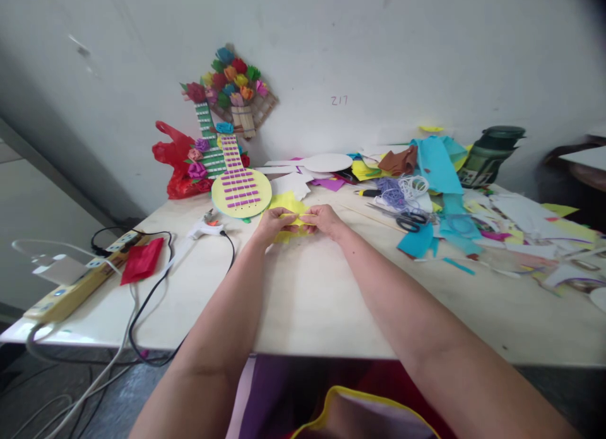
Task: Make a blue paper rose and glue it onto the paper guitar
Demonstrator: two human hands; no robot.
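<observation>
Between my two hands is a piece of yellow crepe paper [292, 203], spread just above the table. My left hand [276, 224] pinches its left side with thumb and fingers. On the right side, my right hand [323, 222] is closed on the same paper in a pinch. More yellow paper shows behind and below my fingertips; I cannot tell if it is one piece. Just behind my left hand leans a yellow paper guitar [242, 192] with purple strips across it. A white glue gun [207, 227] lies to the left of my hands.
At the left edge are a power strip [71, 294], a white charger [59, 270], cords and a red packet [142, 261]. To the right lie scissors [409, 220], yarn [395, 192], blue paper [440, 164] and scraps. A green bottle [490, 158] and paper flowers [231, 79] stand by the wall.
</observation>
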